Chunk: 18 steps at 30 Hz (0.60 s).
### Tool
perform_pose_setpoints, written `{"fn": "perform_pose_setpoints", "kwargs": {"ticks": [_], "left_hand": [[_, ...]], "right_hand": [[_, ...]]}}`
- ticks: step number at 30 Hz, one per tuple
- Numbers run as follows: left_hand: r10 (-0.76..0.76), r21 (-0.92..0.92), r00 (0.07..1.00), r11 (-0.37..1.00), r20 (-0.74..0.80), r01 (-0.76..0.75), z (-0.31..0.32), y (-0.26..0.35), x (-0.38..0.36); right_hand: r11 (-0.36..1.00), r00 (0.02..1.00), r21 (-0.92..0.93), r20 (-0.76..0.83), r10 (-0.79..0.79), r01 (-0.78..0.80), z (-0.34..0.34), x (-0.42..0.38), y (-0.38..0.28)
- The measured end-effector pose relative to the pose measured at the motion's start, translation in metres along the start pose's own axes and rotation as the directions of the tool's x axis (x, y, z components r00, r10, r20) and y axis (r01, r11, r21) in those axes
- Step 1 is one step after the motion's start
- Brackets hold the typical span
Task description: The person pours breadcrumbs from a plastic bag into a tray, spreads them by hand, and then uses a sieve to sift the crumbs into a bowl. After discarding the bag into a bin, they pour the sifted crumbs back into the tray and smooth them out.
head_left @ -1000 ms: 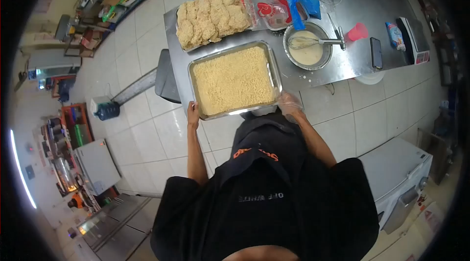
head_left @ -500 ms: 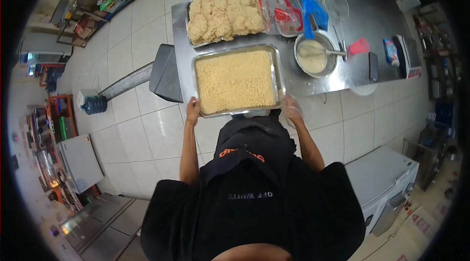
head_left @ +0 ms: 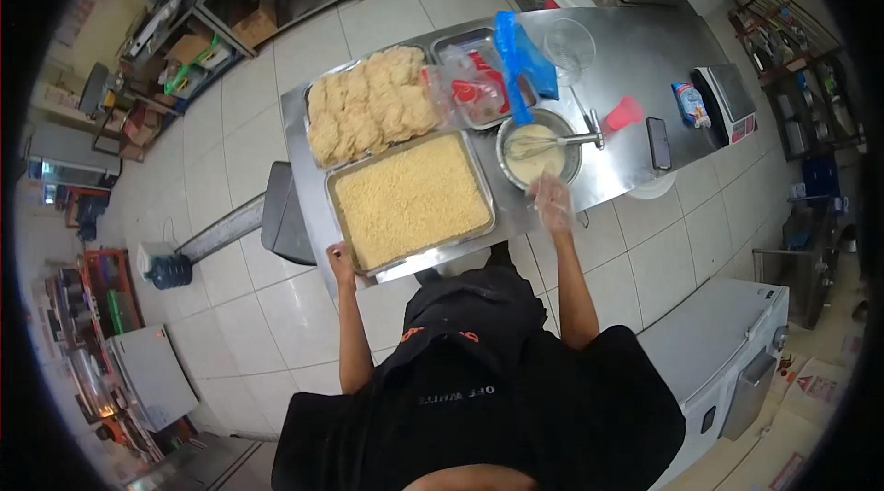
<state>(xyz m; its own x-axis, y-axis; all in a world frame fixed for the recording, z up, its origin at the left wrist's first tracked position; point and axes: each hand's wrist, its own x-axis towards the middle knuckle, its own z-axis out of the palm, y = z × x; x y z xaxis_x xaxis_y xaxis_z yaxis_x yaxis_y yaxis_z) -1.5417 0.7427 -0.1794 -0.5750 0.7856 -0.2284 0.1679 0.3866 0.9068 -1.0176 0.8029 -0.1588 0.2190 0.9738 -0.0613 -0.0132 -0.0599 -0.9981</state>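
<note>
A metal tray of pale yellow crumbs lies on the steel table, slightly turned. At its near left corner my left hand is closed on the rim. My right hand, in a clear plastic glove, is off the tray, fingers stretched out at the near rim of a metal bowl. Creamy batter fills the bowl, and a wire whisk rests across it. Behind the crumbs, crumb-coated pieces are heaped in a second tray.
Another tray holds red-and-clear plastic packaging beside a blue plastic bag. A strainer, pink cup, phone and scale are on the right side of the table. A dark bin stands at the left.
The crumb tray has gone further onto the table, against the tray of coated pieces. My right hand has left its edge and moved to the bowl. The camera view has shifted.
</note>
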Motion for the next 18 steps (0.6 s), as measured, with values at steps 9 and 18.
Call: {"fn": "perform_pose_setpoints", "kwargs": {"ticks": [9, 18], "left_hand": [[0.327, 0.504, 0.896, 0.852, -0.300, -0.143, 0.075, 0.076, -0.116], [0.166, 0.186, 0.966, 0.974, -0.197, -0.130, 0.109, 0.117, -0.195]], "right_hand": [[0.499, 0.898, -0.810, -0.420, -0.129, -0.307, -0.089, 0.259, -0.077], [0.170, 0.989, -0.976, -0.145, -0.033, -0.137, -0.145, 0.358, -0.031]]}}
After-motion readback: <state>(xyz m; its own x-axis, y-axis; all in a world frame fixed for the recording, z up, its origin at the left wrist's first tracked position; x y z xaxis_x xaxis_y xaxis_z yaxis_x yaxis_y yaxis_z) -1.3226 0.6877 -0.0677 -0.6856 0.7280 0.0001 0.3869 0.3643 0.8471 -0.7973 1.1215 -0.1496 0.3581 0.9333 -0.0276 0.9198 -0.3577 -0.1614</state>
